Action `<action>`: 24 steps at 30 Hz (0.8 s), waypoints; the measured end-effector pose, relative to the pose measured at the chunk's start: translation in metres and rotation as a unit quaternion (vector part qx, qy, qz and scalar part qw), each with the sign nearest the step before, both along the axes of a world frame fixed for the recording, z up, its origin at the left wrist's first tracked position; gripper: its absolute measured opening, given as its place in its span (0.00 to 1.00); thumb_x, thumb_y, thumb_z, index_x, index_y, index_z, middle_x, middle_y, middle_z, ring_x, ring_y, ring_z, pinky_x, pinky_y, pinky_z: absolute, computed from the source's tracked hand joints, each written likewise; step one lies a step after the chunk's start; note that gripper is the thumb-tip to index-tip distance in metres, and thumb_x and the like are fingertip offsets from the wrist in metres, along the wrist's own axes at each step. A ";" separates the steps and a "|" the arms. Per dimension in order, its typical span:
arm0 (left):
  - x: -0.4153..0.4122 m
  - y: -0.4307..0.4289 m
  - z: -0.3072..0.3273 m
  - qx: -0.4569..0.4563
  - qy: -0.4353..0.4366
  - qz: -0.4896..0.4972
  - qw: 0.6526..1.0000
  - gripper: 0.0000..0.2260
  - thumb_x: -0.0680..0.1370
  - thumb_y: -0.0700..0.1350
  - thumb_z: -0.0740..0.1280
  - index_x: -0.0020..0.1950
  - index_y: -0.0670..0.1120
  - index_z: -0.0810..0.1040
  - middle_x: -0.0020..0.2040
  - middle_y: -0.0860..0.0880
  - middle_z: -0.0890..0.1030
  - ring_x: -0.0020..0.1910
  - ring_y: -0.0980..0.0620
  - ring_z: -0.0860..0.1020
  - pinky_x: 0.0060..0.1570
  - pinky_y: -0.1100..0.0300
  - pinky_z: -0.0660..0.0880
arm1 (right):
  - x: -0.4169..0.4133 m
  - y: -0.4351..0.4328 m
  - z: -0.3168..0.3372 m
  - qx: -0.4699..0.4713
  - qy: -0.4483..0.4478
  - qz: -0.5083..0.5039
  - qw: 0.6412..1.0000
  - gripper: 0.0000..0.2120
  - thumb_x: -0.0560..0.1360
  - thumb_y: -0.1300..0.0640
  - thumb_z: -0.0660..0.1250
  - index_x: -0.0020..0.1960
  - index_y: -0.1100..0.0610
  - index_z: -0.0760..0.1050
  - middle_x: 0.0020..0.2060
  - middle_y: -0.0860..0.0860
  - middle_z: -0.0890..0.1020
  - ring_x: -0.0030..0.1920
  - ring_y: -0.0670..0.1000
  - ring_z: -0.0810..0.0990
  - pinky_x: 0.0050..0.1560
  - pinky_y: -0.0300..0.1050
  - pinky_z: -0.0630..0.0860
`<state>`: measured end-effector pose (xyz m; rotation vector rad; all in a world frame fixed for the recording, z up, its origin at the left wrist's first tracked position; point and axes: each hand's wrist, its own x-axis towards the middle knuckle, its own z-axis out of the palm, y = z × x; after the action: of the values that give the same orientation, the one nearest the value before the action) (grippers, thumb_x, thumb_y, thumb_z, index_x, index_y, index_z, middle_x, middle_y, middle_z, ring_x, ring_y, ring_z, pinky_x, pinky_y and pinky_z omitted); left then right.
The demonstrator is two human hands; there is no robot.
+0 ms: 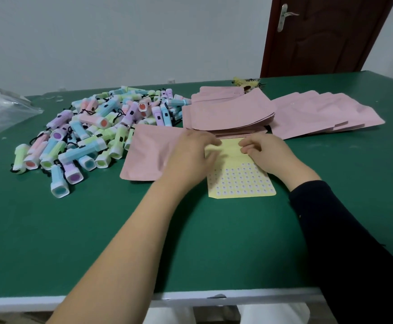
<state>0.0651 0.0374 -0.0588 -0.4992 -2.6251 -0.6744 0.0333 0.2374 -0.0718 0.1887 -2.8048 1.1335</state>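
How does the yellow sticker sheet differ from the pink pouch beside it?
The sticker sheet is pale yellow with rows of small stickers; the pink pouch is plain. The left hand and right hand both touch the sheet's far end; the pouch lies partly under the left hand. Both lie flat on the table.

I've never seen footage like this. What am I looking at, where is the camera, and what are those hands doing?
There is no machine here. These are a person's two bare hands, filmed by one camera worn on the head, looking forward and down. On the green table lie a pile of small pastel flashlights, stacks of pink pouches, a single pink pouch and a clear plastic bag. Nearest the person lies a yellow sticker sheet. The left hand pinches its far end. The right hand touches it with curled fingers, but whether it holds a sticker is too small to tell.
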 end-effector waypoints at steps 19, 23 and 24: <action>-0.026 0.032 -0.013 -0.032 -0.203 0.016 0.978 0.14 0.75 0.59 0.70 0.59 0.59 0.79 0.64 0.56 0.78 0.66 0.52 0.73 0.66 0.47 0.68 | -0.002 0.010 -0.002 0.044 -0.023 0.089 0.995 0.14 0.78 0.58 0.64 0.62 0.49 0.78 0.61 0.43 0.79 0.54 0.39 0.73 0.51 0.31 0.65; -0.027 0.037 -0.013 -0.014 -0.212 0.046 0.976 0.11 0.75 0.57 0.71 0.57 0.61 0.79 0.64 0.57 0.77 0.66 0.52 0.72 0.65 0.46 0.69 | 0.000 0.013 0.002 0.064 -0.054 0.092 0.992 0.16 0.77 0.56 0.67 0.64 0.51 0.77 0.63 0.45 0.79 0.57 0.42 0.74 0.56 0.36 0.66; -0.027 0.038 -0.013 -0.008 -0.214 0.051 0.975 0.10 0.75 0.57 0.71 0.56 0.61 0.78 0.64 0.57 0.77 0.66 0.52 0.72 0.64 0.46 0.69 | 0.000 0.012 0.002 0.072 -0.054 0.090 0.992 0.16 0.77 0.56 0.67 0.65 0.51 0.77 0.63 0.46 0.79 0.60 0.44 0.75 0.57 0.36 0.66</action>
<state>0.0381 0.0750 -0.0719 -0.2386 -3.0325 -0.8039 0.0330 0.2496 -0.0699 0.4118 -3.0183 1.0021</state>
